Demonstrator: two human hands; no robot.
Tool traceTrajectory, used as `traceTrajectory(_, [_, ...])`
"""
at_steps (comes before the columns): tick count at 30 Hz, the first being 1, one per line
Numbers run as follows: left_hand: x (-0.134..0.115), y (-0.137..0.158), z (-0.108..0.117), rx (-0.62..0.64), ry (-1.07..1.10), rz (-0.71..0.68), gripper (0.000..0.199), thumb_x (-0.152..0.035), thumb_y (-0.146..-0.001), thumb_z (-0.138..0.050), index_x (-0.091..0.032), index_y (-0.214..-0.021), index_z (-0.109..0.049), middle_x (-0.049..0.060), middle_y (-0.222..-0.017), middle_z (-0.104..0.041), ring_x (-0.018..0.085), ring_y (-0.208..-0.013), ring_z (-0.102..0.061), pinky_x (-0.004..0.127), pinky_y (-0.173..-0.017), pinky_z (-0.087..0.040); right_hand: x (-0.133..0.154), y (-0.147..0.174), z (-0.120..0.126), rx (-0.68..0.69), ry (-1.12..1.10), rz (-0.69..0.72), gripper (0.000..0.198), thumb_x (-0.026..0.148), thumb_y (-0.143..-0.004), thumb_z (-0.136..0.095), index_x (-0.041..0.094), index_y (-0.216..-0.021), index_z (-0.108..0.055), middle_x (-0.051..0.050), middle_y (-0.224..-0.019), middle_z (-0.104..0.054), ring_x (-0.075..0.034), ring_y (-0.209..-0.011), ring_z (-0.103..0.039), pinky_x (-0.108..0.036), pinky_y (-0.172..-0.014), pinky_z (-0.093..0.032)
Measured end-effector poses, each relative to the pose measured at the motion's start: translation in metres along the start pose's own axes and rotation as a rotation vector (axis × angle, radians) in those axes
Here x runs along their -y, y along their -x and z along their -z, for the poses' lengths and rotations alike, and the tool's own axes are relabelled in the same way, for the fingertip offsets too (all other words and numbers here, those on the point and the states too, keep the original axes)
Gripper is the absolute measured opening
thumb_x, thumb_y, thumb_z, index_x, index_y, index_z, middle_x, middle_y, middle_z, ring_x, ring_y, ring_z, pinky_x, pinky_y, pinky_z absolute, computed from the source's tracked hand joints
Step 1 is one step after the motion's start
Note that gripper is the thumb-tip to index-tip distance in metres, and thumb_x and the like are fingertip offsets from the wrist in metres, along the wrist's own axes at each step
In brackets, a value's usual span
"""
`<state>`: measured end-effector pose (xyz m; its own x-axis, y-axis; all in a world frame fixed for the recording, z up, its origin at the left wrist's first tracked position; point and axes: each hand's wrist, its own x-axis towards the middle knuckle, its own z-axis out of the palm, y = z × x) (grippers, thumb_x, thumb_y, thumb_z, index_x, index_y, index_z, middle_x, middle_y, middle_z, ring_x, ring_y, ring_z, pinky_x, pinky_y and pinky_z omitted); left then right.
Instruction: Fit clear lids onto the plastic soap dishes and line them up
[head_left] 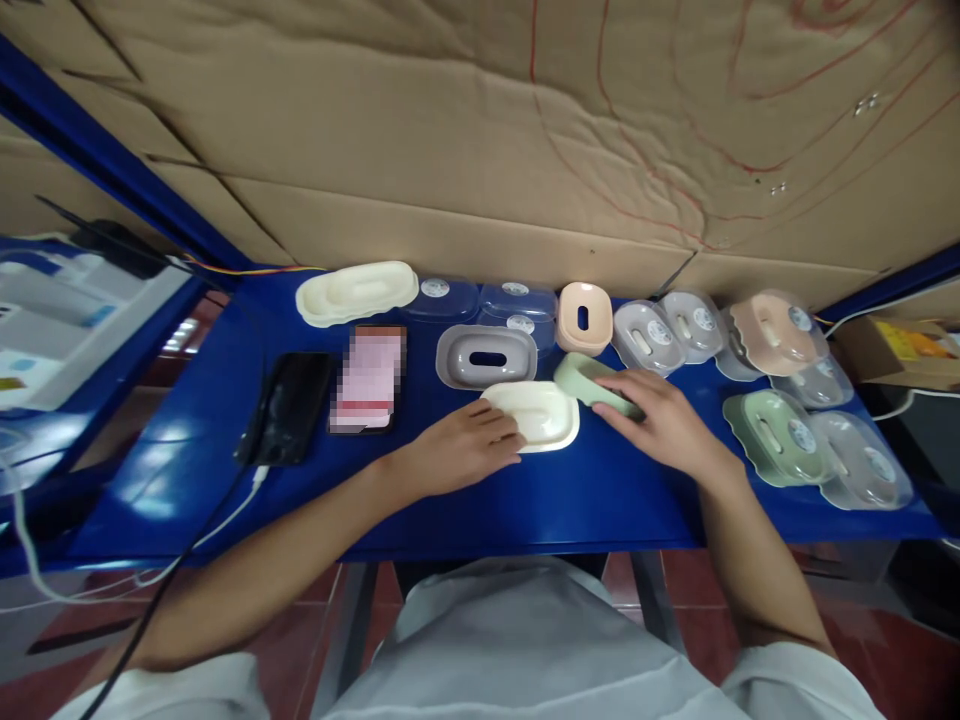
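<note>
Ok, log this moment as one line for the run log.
left hand: resting on cream soap dish tray | right hand: gripping green soap dish tray | surface: blue table

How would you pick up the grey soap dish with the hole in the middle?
Probably take the grey soap dish by its two long rims, coming straight down from above. It lies flat with its open side up, and other dishes crowd its back and front edges.

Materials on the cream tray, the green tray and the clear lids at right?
Cream oval tray under the left hand: looks like moulded plastic, opaque, soft sheen. Pale green oval tray in the right hand: likely the same, matte. Clear domed lids: thin transparent plastic, glossy, table visible through them.
</note>
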<state>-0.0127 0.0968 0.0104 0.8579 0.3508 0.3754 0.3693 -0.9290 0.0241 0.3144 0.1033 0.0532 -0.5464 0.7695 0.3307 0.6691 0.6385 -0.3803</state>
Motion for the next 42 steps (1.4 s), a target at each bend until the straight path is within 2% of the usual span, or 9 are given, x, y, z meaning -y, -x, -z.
traceTrajectory(4, [0.01,0.005,0.006,-0.045,-0.015,0.061,0.009,-0.026,-0.108,-0.066,-0.019,-0.108,-0.071,0.005,-0.112,-0.076,0.022,-0.105,-0.069,0.039,-0.093,-0.048,0.024,-0.002,-0.019,-0.024,0.101,0.132,0.03,0.03,-0.107,-0.068,0.022,-0.135,-0.065,-0.01,-0.12,-0.079,-0.026,-0.104,-0.075,-0.041,-0.09,-0.056])
traceTrajectory(9, [-0.007,0.001,0.007,-0.095,0.055,-0.015,0.015,-0.024,-0.11,-0.063,-0.018,-0.097,-0.07,0.001,-0.094,-0.074,0.017,-0.087,-0.067,0.034,-0.081,-0.047,0.032,0.0,-0.023,-0.058,0.124,0.197,0.032,0.026,-0.105,-0.069,0.019,-0.136,-0.065,-0.01,-0.113,-0.08,-0.025,-0.1,-0.075,-0.04,-0.086,-0.053])
traceTrajectory(13, [-0.016,0.0,0.001,-0.076,0.056,-0.006,0.012,-0.02,-0.108,-0.063,-0.018,-0.098,-0.068,0.002,-0.096,-0.072,0.017,-0.085,-0.065,0.032,-0.077,-0.048,0.037,0.0,-0.026,0.019,0.109,0.276,0.025,0.027,-0.106,-0.067,0.017,-0.129,-0.068,-0.008,-0.108,-0.08,-0.023,-0.095,-0.075,-0.039,-0.086,-0.054])
traceTrajectory(18, [-0.014,0.003,0.005,-0.205,-0.082,0.04,0.014,-0.015,-0.103,-0.067,-0.025,-0.113,-0.067,0.005,-0.11,-0.073,0.022,-0.109,-0.065,0.037,-0.095,-0.048,0.053,-0.001,-0.042,0.077,0.151,0.349,0.021,0.031,-0.11,-0.06,0.017,-0.12,-0.072,-0.009,-0.11,-0.08,-0.022,-0.098,-0.074,-0.039,-0.088,-0.057])
traceTrajectory(21, [-0.012,0.001,0.009,-0.152,-0.102,0.038,0.011,-0.018,-0.105,-0.066,-0.026,-0.113,-0.067,0.004,-0.115,-0.075,0.023,-0.114,-0.065,0.042,-0.104,-0.046,0.058,0.0,-0.052,0.126,0.171,0.384,0.024,0.035,-0.112,-0.058,0.02,-0.121,-0.074,-0.01,-0.117,-0.079,-0.024,-0.104,-0.073,-0.04,-0.091,-0.059])
traceTrajectory(25, [-0.008,-0.001,0.006,-0.108,-0.051,0.035,0.005,-0.022,-0.107,-0.063,-0.024,-0.108,-0.067,0.003,-0.11,-0.075,0.022,-0.104,-0.068,0.043,-0.103,-0.048,0.056,0.002,-0.059,0.158,0.19,0.399,0.025,0.02,-0.109,-0.058,0.019,-0.129,-0.073,-0.013,-0.127,-0.077,-0.027,-0.112,-0.071,-0.044,-0.093,-0.06])
traceTrajectory(33, [-0.005,-0.003,0.002,-0.039,-0.05,0.075,0.009,-0.019,-0.105,-0.064,-0.021,-0.113,-0.068,0.007,-0.118,-0.078,0.023,-0.111,-0.071,0.042,-0.103,-0.05,0.047,0.004,-0.07,0.078,0.237,0.418,0.029,0.012,-0.108,-0.056,0.019,-0.128,-0.076,-0.013,-0.129,-0.078,-0.027,-0.121,-0.072,-0.044,-0.1,-0.063])
traceTrajectory(37, [-0.004,-0.002,0.001,-0.054,0.005,0.099,0.02,-0.025,-0.106,-0.066,-0.019,-0.125,-0.067,0.008,-0.12,-0.079,0.024,-0.11,-0.072,0.042,-0.103,-0.05,0.027,-0.005,-0.062,-0.03,0.016,0.296,0.03,0.027,-0.112,-0.054,0.023,-0.134,-0.073,-0.011,-0.135,-0.076,-0.026,-0.125,-0.071,-0.045,-0.106,-0.06])
traceTrajectory(42, [-0.002,0.002,0.002,-0.05,0.061,0.119,0.016,-0.026,-0.108,-0.062,-0.022,-0.121,-0.07,0.006,-0.12,-0.08,0.024,-0.113,-0.071,0.046,-0.111,-0.043,-0.014,-0.019,-0.056,-0.11,0.154,-0.155,0.058,0.042,-0.113,-0.047,0.023,-0.168,-0.04,-0.018,-0.163,-0.054,-0.037,-0.157,-0.043,-0.065,-0.126,-0.036])
